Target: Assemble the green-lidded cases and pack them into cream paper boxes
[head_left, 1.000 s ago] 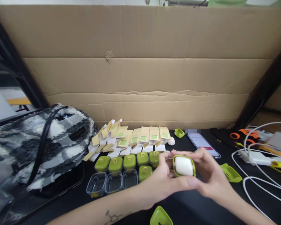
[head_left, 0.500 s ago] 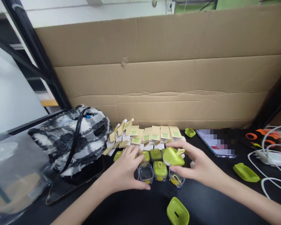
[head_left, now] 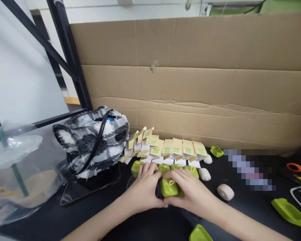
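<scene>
My left hand is curled around the left part of the front row, its thumb low at the front. A clear plastic box under it is mostly hidden by the fingers. My right hand is wrapped round the right end of that row, over a green-lidded box that shows only in part. Between the hands stands another small box with a green lid and loop. The two thumb tips almost meet in front of it. Several more green-lidded boxes stand in a row just behind my fingers.
Folded paper cartons with green labels line the cardboard panel. White rounded pieces and green covers lie to the right, near a blurred-out phone. At left are a shaggy bag, a tablet and a bagged drink cup.
My right hand has lowered the green-lidded box into the front row and moved left, close to my left hand. The view has turned slightly right, showing more white pieces.
</scene>
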The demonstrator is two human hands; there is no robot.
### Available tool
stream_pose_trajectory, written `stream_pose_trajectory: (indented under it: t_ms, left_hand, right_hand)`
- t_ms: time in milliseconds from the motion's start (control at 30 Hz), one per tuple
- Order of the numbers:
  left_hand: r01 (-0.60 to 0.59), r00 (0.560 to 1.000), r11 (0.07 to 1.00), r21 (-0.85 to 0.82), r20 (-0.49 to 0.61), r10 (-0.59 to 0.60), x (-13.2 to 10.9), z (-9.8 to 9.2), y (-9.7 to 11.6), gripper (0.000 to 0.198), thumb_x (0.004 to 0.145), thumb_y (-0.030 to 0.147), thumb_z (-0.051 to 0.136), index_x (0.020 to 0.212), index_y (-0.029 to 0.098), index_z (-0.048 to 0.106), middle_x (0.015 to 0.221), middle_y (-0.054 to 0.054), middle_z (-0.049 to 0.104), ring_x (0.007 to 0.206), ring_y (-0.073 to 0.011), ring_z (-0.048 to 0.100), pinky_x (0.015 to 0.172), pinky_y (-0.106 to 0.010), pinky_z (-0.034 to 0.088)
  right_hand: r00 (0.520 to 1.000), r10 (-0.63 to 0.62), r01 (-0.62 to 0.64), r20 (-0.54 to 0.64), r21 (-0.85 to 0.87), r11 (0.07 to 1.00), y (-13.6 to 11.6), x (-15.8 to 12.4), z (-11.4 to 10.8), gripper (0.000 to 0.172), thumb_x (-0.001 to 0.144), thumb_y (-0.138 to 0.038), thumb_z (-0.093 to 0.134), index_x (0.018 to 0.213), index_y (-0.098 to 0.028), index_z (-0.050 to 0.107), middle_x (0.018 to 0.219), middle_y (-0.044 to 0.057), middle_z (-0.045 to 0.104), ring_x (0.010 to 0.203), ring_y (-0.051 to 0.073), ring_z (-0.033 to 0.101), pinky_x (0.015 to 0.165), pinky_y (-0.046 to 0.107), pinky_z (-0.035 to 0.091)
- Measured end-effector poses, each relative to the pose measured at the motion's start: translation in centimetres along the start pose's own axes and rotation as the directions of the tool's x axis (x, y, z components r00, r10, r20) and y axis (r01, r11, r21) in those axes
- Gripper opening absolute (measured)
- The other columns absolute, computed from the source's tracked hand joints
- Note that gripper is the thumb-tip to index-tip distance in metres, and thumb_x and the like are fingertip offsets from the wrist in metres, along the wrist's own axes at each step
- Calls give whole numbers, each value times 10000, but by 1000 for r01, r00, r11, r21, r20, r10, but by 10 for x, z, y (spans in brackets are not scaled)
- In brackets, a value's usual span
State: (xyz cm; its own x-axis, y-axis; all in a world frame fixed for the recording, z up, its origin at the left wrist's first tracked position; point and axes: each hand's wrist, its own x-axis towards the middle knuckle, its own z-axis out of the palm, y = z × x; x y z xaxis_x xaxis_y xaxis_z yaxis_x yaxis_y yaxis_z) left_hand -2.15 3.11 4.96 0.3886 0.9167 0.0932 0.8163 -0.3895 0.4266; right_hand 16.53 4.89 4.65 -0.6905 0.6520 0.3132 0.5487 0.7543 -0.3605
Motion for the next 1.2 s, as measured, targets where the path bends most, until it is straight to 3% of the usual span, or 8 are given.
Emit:
stream_pose_trajectory:
  t_ms: [333, 467, 667, 900, 1000, 1067, 1133, 1200]
  left_hand:
    - [3, 1000, 996, 91, -4, -2, 1, 1, 3, 517, 559, 427, 803, 933, 132, 602, 1031, -101, 504, 1017, -336, 442, 897, -508, 348]
    - [7, 1000, 999, 53, 8, -8, 0, -1, 4, 504, 580, 421, 787, 970, 161, 601, 1028, -83, 506, 1024, -332, 439, 893, -501, 349]
    - [22, 1000, 999, 46, -10, -21, 2, 2, 3, 473, 586, 430, 780, 928, 158, 598, 1025, -87, 504, 1003, -337, 457, 877, -503, 360]
    - [-10, 998, 990, 143, -53, 17, 2, 7, 1, 429, 611, 380, 770, 944, 159, 616, 1002, -85, 522, 995, -330, 473, 875, -500, 364]
    - [7, 998, 986, 168, -59, 3, 2, 7, 1, 376, 635, 308, 727, 963, 158, 620, 1014, -95, 528, 998, -337, 481, 875, -501, 367]
    - [1, 996, 984, 179, -92, 16, 1, 4, 2, 410, 621, 292, 717, 997, 168, 612, 1035, -96, 524, 1011, -343, 472, 887, -516, 359]
    - [-28, 986, 984, 175, -159, 56, -2, -1, 3, 511, 616, 356, 730, 1075, 188, 581, 1062, -94, 516, 1022, -341, 457, 894, -520, 353]
    - [-107, 965, 983, 148, -222, 138, -7, -5, 6, 535, 673, 420, 704, 1143, 226, 537, 1076, -83, 519, 1030, -322, 452, 898, -489, 356]
  right_hand:
    - [995, 3, 6, 100, -95, 996, -4, 5, -4, 420, 681, -349, 814, 1006, -184, 605, 986, 71, 666, 916, 285, 630, 791, 415, 496]
    - [993, 9, 3, 118, -95, 995, -6, 7, -11, 303, 743, -292, 761, 981, -175, 615, 938, 61, 667, 876, 260, 640, 762, 384, 497]
    - [991, 13, 3, 136, -117, 993, -2, 12, -10, 407, 648, -367, 832, 942, -172, 629, 927, 67, 659, 845, 273, 627, 712, 380, 490]
    - [996, -5, 12, 85, -87, 996, -5, 11, -1, 407, 616, -362, 859, 916, -158, 674, 896, 82, 680, 895, 295, 614, 789, 427, 496]
    - [1000, 14, -14, -6, -6, 1000, 1, 0, -23, 447, 695, -397, 801, 1056, -191, 637, 979, 51, 697, 932, 235, 637, 824, 363, 518]
    - [992, 69, -65, -105, 37, 997, 13, -13, -49, 314, 846, -356, 660, 1117, -211, 596, 1034, 40, 692, 940, 186, 647, 827, 319, 525]
    - [975, 122, -115, -185, 45, 992, 30, -30, -77, 168, 934, -324, 519, 1033, -228, 615, 986, 31, 698, 906, 175, 652, 803, 319, 529]
    - [961, 167, -164, -222, 32, 986, 50, -46, -101, 170, 941, -329, 495, 956, -239, 639, 897, 26, 708, 825, 179, 661, 729, 315, 539]
